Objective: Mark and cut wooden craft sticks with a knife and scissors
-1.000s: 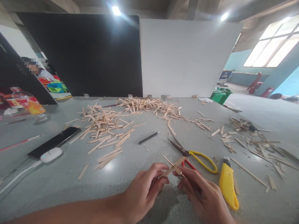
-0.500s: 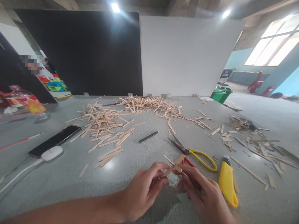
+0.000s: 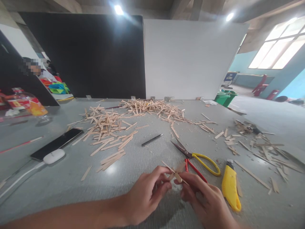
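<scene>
Between my two hands is a small piece of crossed wooden craft sticks (image 3: 178, 176), held just above the table. My left hand (image 3: 152, 192) pinches its left side between thumb and forefinger. From the right, my right hand (image 3: 205, 197) grips the other side with its fingertips. How the sticks are joined is partly hidden by my fingers. Just beyond my right hand lie red-handled pliers (image 3: 196, 170), their lower part behind the hand. Scissors with yellow handles (image 3: 206, 163) rest there too, blades pointing to the upper left. A yellow utility knife (image 3: 231, 187) lies right of my right hand.
Loose craft sticks (image 3: 107, 122) are heaped toward the back and left. Cut scraps (image 3: 267, 149) are scattered at right. A dark pen (image 3: 152, 140) lies mid-table. At left are a phone (image 3: 57, 144), a white cabled device (image 3: 54, 156) and a bottle (image 3: 35, 106). Black and white panels stand behind.
The crossed sticks have tilted and shifted slightly left, with my right fingers moving closer to my left hand. More of the red-handled pliers now shows.
</scene>
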`<state>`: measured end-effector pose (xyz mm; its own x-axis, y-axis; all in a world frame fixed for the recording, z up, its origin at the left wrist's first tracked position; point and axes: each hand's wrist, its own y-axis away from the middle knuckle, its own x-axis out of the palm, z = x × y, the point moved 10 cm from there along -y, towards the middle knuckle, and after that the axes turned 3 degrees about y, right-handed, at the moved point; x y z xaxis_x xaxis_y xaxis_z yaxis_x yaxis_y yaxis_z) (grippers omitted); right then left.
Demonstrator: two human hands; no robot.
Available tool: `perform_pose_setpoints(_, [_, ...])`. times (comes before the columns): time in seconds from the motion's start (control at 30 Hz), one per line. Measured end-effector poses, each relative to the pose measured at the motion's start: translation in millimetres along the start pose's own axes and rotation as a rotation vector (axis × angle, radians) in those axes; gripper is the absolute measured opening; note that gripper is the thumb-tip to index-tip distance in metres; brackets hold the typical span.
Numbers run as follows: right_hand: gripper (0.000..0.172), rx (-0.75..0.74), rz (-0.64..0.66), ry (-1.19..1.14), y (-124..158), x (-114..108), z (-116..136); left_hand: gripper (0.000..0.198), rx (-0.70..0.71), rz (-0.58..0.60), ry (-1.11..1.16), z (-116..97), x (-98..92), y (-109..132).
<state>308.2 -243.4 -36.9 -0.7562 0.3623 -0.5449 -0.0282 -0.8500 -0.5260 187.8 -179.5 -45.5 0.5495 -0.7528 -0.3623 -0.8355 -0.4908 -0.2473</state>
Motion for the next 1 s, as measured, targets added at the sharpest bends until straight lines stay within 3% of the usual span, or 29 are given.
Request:
perform_pose_setpoints(0.1, [0.022, 0.028, -0.028, -0.002, 1, -2, -5, 0.024, -0.013, -0.066, -0.033, 6, -4.0, 3])
perform_pose_setpoints(0.2, [0.022, 0.039, -0.042, 0.010, 3, -2, -9, 0.047, 0.006, -0.163, -0.084, 7, -12.3, 6])
perform_pose_setpoints(0.3, [0.021, 0.044, -0.042, 0.013, 4, -2, -11, 0.064, 0.079, -0.185, -0.112, 1, -13.8, 7])
perform_pose_setpoints(0.77, [0.022, 0.057, -0.047, 0.003, 5, -3, -11, 0.057, 0.191, -0.190, -0.303, -14, -15.2, -2])
perform_pose_setpoints(1.0, [0.027, 0.068, -0.047, -0.052, 9, 1, -19, 0.039, 0.011, -0.089, -0.198, -4, -9.2, -5])
